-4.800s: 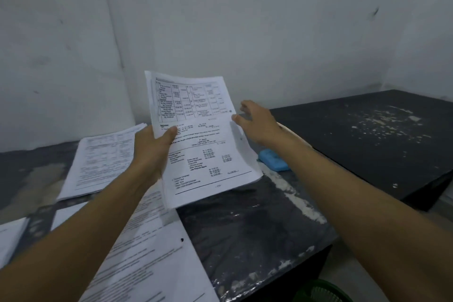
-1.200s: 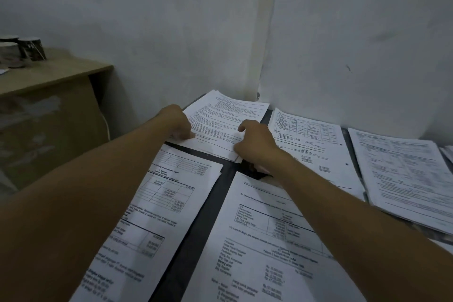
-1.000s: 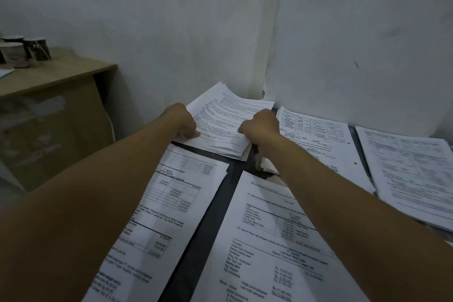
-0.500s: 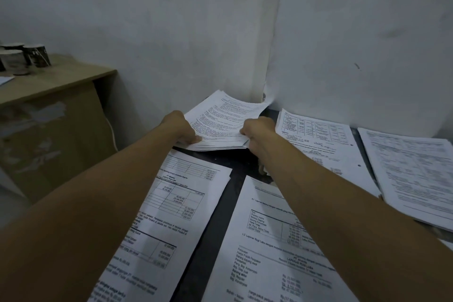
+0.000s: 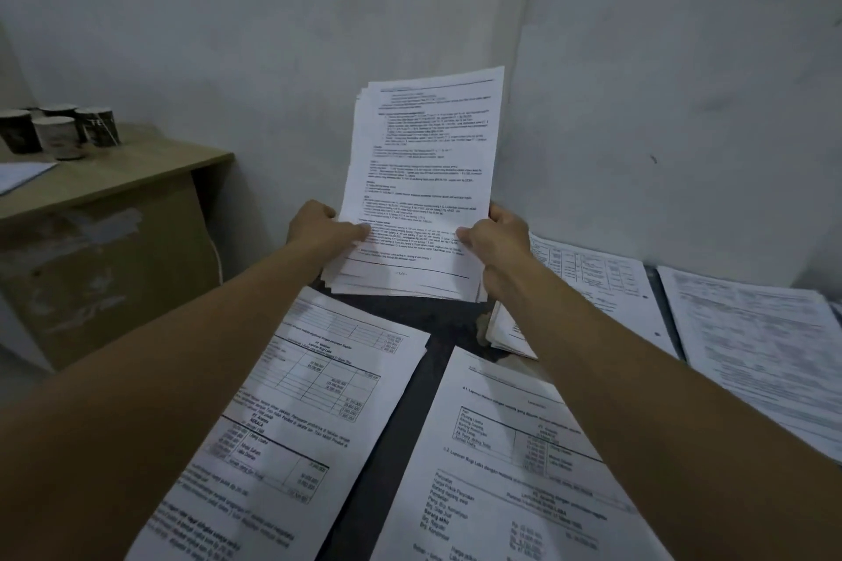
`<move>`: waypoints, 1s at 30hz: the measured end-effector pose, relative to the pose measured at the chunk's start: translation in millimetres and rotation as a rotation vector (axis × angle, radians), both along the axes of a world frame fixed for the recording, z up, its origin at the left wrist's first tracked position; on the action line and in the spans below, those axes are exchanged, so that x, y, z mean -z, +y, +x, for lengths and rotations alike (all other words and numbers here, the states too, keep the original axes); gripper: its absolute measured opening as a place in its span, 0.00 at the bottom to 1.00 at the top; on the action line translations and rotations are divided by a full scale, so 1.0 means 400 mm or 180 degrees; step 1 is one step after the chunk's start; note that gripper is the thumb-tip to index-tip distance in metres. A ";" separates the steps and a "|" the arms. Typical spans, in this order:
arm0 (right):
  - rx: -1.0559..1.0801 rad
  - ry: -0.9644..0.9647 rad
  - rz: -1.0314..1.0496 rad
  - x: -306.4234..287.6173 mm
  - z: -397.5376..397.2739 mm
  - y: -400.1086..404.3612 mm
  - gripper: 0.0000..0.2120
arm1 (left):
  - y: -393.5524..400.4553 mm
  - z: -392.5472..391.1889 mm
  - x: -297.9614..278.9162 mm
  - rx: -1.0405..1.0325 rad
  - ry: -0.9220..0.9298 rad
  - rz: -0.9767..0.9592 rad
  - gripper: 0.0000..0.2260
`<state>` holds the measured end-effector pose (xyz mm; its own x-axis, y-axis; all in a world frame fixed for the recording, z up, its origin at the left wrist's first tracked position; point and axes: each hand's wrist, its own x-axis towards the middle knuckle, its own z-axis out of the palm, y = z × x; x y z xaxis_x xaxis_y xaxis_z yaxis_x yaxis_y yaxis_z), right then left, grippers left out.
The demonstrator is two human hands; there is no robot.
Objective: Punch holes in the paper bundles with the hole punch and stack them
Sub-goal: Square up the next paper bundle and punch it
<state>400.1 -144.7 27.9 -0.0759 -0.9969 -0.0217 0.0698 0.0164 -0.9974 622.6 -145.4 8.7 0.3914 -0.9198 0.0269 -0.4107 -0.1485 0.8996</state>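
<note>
A thick paper bundle (image 5: 423,178) of printed pages stands upright in front of the wall corner, lifted clear of the dark table (image 5: 405,401). My left hand (image 5: 326,232) grips its lower left edge with the thumb across the front page. On the lower right edge my right hand (image 5: 499,241) holds it the same way. Other bundles lie flat on the table: one at lower left (image 5: 291,424), one at lower centre (image 5: 510,469), one with punched holes behind my right arm (image 5: 606,282), one at far right (image 5: 752,346). No hole punch is in view.
A low wooden desk (image 5: 105,178) stands at the left with several dark cups (image 5: 59,130) and a sheet of paper on it. White walls meet in a corner just behind the raised bundle.
Both hands took hold of the bundle lying at the table's far corner and raised it from flat to upright in front of me.
</note>
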 end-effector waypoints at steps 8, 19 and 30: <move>-0.0148 -0.0020 -0.0124 -0.055 -0.084 0.033 0.19 | 0.054 -0.067 -0.124 0.0194 0.0715 -0.0858 0.12; -0.0175 0.0045 -0.0276 -0.142 -0.270 0.158 0.17 | 0.165 -0.225 -0.220 0.0881 0.1236 -0.1238 0.11; 0.0297 0.0183 -0.0754 -0.223 -0.560 0.361 0.12 | 0.282 -0.516 -0.263 0.1435 0.1308 -0.1424 0.09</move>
